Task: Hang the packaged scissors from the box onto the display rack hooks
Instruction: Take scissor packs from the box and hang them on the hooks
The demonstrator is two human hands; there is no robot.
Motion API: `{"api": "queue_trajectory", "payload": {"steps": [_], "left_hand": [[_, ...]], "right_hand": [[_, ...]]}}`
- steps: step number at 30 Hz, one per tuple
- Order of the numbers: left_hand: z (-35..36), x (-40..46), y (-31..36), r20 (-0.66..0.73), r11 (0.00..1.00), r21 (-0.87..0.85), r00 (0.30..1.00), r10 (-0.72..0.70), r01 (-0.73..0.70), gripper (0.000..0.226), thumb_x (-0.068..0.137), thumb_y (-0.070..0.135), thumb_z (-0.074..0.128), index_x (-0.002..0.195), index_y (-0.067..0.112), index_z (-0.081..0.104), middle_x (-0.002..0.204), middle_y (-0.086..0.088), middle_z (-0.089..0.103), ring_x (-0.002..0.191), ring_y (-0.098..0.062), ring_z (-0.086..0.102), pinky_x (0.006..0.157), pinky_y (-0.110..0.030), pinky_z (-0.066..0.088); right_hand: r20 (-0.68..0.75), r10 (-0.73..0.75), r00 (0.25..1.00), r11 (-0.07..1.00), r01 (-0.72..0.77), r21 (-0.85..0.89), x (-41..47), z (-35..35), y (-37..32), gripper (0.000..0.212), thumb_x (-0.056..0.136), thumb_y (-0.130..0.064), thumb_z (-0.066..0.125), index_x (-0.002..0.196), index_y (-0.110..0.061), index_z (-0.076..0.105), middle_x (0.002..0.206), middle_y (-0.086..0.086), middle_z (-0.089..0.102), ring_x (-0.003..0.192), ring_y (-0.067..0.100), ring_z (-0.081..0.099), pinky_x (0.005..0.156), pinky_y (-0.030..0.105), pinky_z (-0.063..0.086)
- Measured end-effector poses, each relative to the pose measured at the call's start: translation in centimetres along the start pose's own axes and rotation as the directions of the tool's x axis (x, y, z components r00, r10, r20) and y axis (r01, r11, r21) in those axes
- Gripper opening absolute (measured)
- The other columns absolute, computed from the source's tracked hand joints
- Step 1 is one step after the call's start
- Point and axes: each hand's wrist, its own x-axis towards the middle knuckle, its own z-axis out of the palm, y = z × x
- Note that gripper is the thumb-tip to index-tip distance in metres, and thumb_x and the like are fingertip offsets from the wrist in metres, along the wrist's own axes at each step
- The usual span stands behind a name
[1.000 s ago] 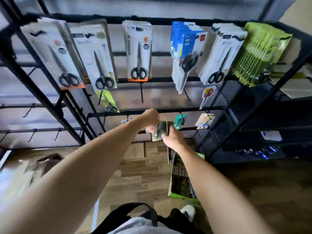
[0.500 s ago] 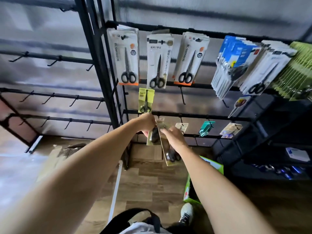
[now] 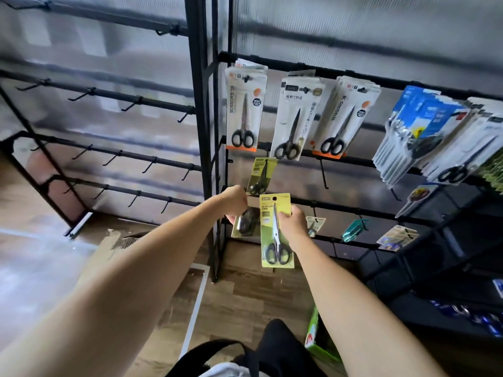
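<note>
The right hand [image 3: 292, 223] is gripping a yellow scissors pack [image 3: 276, 231] by its edge, just below the display rack [image 3: 353, 206] rail. The left hand [image 3: 235, 201] is pinching a second pack [image 3: 245, 224]. One matching pack [image 3: 260, 174] is hanging; several hooks and the green box [image 3: 317, 341] are awaiting attention.

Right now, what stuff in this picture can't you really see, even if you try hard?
Head view only:
- The pack in the left hand: its top is hidden by the fingers, and glare blurs the print.
- The green box: cut off by the right arm and a leg, so its contents are hidden.
- The yellow pack in the right hand: its small print is too tiny to read.
- The packs at the right edge: cut off and blurred.
</note>
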Motion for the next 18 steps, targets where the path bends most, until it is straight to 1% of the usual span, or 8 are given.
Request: {"api": "queue_trajectory", "payload": {"steps": [3, 6, 9, 11, 12, 14, 16, 18], "left_hand": [[-0.3, 1.1, -0.1, -0.014, 0.998, 0.056, 1.0, 0.02, -0.019, 0.018, 0.094, 0.001, 0.048, 0.105, 0.0, 0.062, 0.095, -0.016, 0.064, 0.064, -0.028, 0.067, 0.063, -0.038, 0.061], [-0.7, 2.5, 0.4, -0.044, 0.988, 0.146, 0.997, 0.057, -0.05, 0.02, 0.093, 0.001, 0.049, 0.105, 0.0, 0.064, 0.092, -0.014, 0.065, 0.069, -0.025, 0.065, 0.06, -0.03, 0.058], [-1.2, 4.0, 1.0, -0.061, 0.973, 0.223, 0.995, 0.083, -0.067, 0.021, 0.092, 0.001, 0.049, 0.106, -0.003, 0.064, 0.097, -0.016, 0.066, 0.075, -0.025, 0.06, 0.065, -0.031, 0.054], [-1.6, 5.1, 1.6, -0.082, 0.964, 0.256, 0.992, 0.094, -0.07, 0.022, 0.093, 0.005, 0.048, 0.109, -0.002, 0.062, 0.103, -0.015, 0.065, 0.083, -0.027, 0.061, 0.071, -0.032, 0.052], [-1.8, 5.6, 1.7, -0.092, 0.956, 0.283, 0.99, 0.103, -0.073, 0.022, 0.093, 0.007, 0.049, 0.109, 0.0, 0.062, 0.106, -0.014, 0.064, 0.091, -0.028, 0.062, 0.075, -0.031, 0.05], [-1.9, 6.6, 2.0, -0.097, 0.945, 0.318, 0.989, 0.114, -0.078, 0.023, 0.093, 0.009, 0.05, 0.111, 0.002, 0.062, 0.11, -0.013, 0.063, 0.102, -0.029, 0.061, 0.081, -0.03, 0.047], [-2.0, 7.6, 2.4, -0.082, 0.933, 0.352, 0.991, 0.107, -0.072, 0.026, 0.093, 0.005, 0.047, 0.114, 0.001, 0.061, 0.11, -0.014, 0.063, 0.101, -0.029, 0.06, 0.077, -0.029, 0.046], [-2.1, 8.3, 2.4, -0.057, 0.92, 0.384, 0.993, 0.105, -0.075, 0.036, 0.091, -0.004, 0.042, 0.121, 0.004, 0.061, 0.112, -0.015, 0.063, 0.099, -0.031, 0.061, 0.073, -0.028, 0.047]], "right_hand": [[-0.006, 0.016, 1.0, 1.0, -0.016, 0.013, 1.0, 0.6, -0.1, 0.012, 0.095, -0.016, 0.056, 0.102, -0.009, 0.06, 0.102, 0.008, 0.067, 0.091, 0.025, 0.063, 0.078, 0.035, 0.052], [-0.021, 0.05, 0.999, 0.997, -0.048, 0.066, 2.1, 0.9, -0.5, 0.014, 0.092, -0.017, 0.06, 0.103, -0.008, 0.061, 0.102, 0.008, 0.067, 0.091, 0.026, 0.064, 0.078, 0.035, 0.053], [0.0, 0.072, 0.997, 0.991, -0.072, 0.11, 3.4, 1.5, -1.0, 0.018, 0.091, -0.018, 0.057, 0.107, -0.009, 0.061, 0.109, 0.01, 0.066, 0.096, 0.028, 0.064, 0.081, 0.035, 0.052], [0.016, 0.106, 0.994, 0.986, -0.108, 0.13, 4.8, 2.4, -1.0, 0.03, 0.088, -0.02, 0.05, 0.112, -0.006, 0.06, 0.116, 0.014, 0.063, 0.101, 0.031, 0.062, 0.081, 0.033, 0.047], [0.031, 0.123, 0.992, 0.982, -0.126, 0.14, 5.5, 2.9, -0.9, 0.035, 0.086, -0.02, 0.047, 0.114, -0.004, 0.059, 0.114, 0.016, 0.062, 0.1, 0.029, 0.061, 0.079, 0.032, 0.044], [0.065, 0.134, 0.989, 0.978, -0.142, 0.155, 7.0, 3.9, -0.7, 0.028, 0.082, -0.019, 0.044, 0.104, -0.007, 0.057, 0.095, 0.013, 0.057, 0.088, 0.023, 0.054, 0.073, 0.031, 0.038], [0.058, 0.13, 0.99, 0.977, -0.138, 0.165, 7.4, 4.2, -1.5, 0.015, 0.084, -0.018, 0.047, 0.093, -0.009, 0.055, 0.08, 0.008, 0.055, 0.079, 0.022, 0.052, 0.068, 0.033, 0.037], [0.045, 0.103, 0.994, 0.976, -0.109, 0.187, 7.7, 4.3, -2.1, 0.016, 0.091, -0.017, 0.05, 0.095, -0.002, 0.056, 0.081, 0.008, 0.056, 0.08, 0.024, 0.053, 0.071, 0.035, 0.041]]}}
